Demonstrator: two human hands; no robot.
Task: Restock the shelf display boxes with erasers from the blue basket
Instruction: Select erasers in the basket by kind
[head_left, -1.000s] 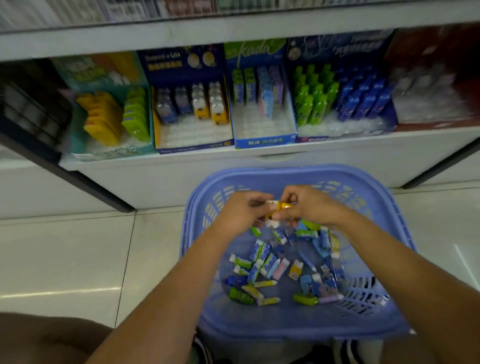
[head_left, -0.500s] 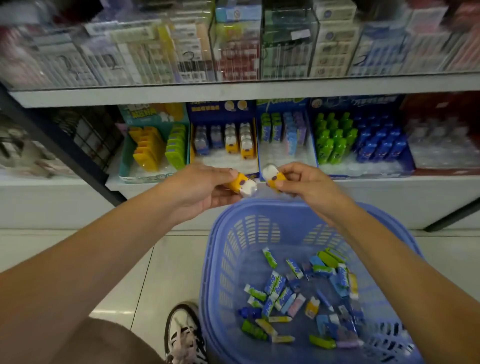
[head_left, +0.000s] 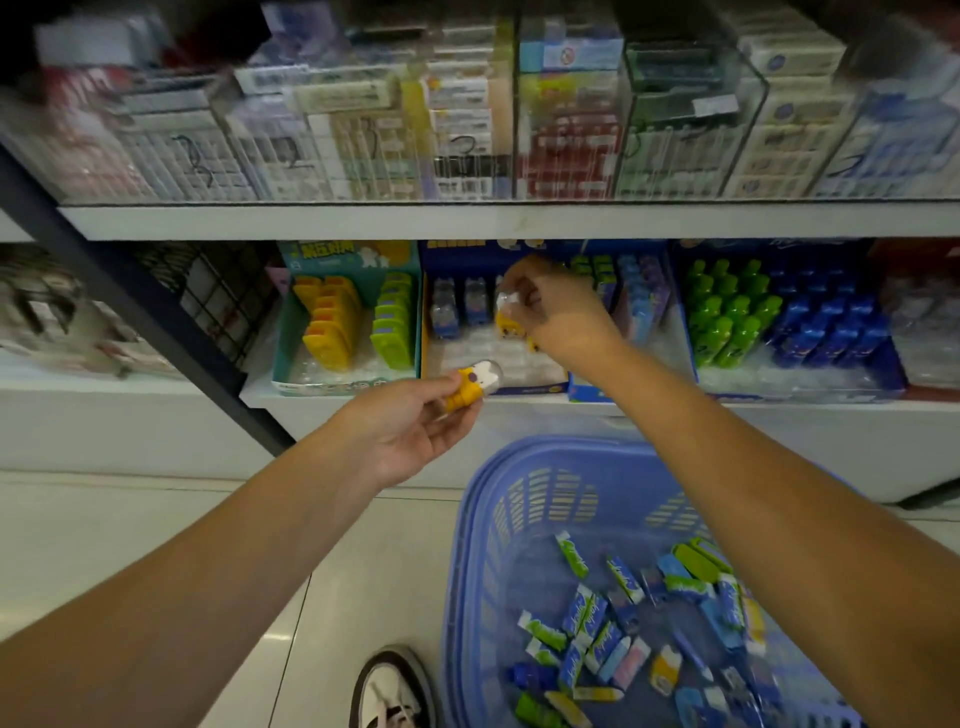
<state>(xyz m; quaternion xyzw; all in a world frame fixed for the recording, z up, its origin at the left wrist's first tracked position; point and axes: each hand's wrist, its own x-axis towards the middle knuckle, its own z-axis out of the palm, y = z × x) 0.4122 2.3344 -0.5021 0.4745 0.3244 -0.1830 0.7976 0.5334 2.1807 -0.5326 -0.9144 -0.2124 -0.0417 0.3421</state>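
Nearest me, the blue basket (head_left: 483, 545) sits on the floor (head_left: 156, 545) by my shoe (head_left: 389, 691), with plenty of loose erasers (head_left: 597, 623) in its bottom, so I judge the restocking far from done. Above its rim my left hand (head_left: 410, 431) pinches a yellow eraser (head_left: 470, 387) with a white cap, held short of the lower shelf (head_left: 805, 415). My right hand (head_left: 561, 317) reaches into the dark blue display box (head_left: 519, 385), fingers closed on a second yellow eraser (head_left: 506, 306). Seating that one is the step in hand: it needs standing upright in a free slot beside its likes, and the left one goes in after it.
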